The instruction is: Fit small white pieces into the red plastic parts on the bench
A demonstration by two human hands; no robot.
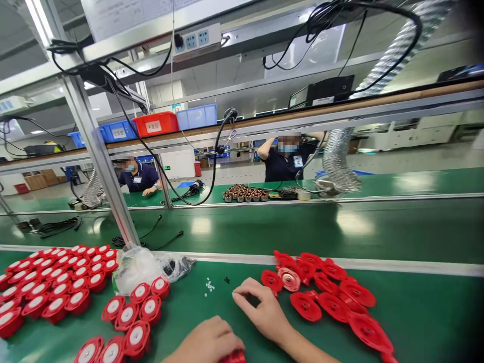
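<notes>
My left hand [207, 340] is at the bottom middle, its fingers curled over a red plastic part [233, 357] that is mostly cut off by the lower edge. Just above and to the right, my right hand [262, 307] has thumb and forefinger brought together in a pinch. Whatever sits between those fingertips is too small to tell. Beyond them lie small white pieces [209, 286] and a few tiny black pieces [227, 280] on the green mat. Several red plastic parts without white discs [333, 290] lie in a loose pile right of my right hand.
Many red parts with white discs [56, 282] stand in rows at the left, others [128, 315] nearer. Clear plastic bags [139, 267] rest by the metal post [102, 161]. Across the green belt [264, 227], two people sit at a bench with copper-coloured parts [245, 192].
</notes>
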